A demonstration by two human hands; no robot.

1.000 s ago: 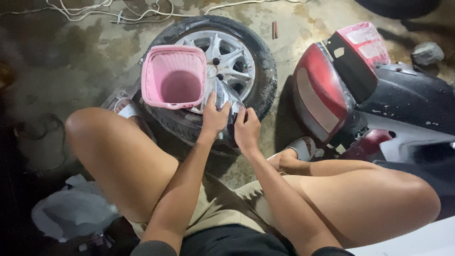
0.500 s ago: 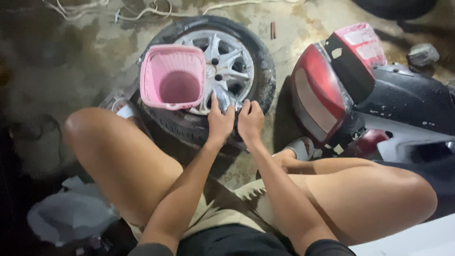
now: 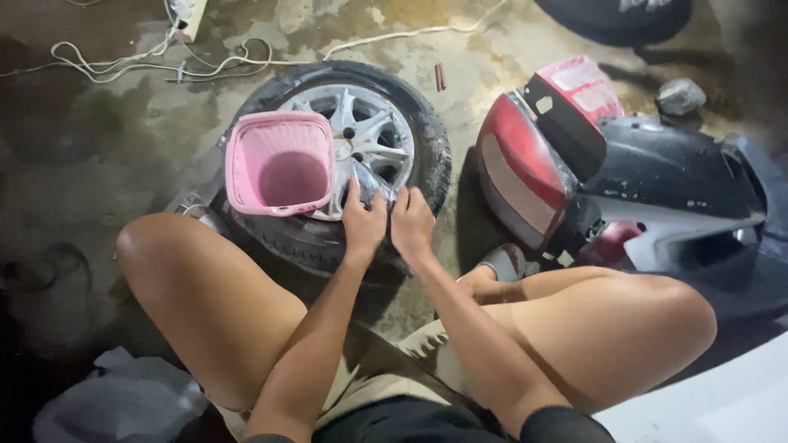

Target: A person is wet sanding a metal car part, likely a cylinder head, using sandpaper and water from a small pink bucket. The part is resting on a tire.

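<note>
A car wheel with a black tyre (image 3: 316, 242) and a silver spoked rim (image 3: 373, 131) lies flat on the wet concrete floor between my knees. A pink plastic basket (image 3: 279, 162) stands on its left half. My left hand (image 3: 364, 223) and my right hand (image 3: 410, 223) rest side by side on the near edge of the rim, fingers curled against the metal. Whether either hand holds a small object is hidden by the fingers.
A red and black scooter tail (image 3: 533, 164) lies to the right of the wheel. White cables (image 3: 164, 66) trail across the floor at the back. A grey plastic bag (image 3: 123, 402) sits by my left thigh. Another tyre (image 3: 616, 16) lies at the top.
Both hands stay pressed on the rim's near edge. The view has shifted slightly, so the wheel sits a little lower in the picture.
</note>
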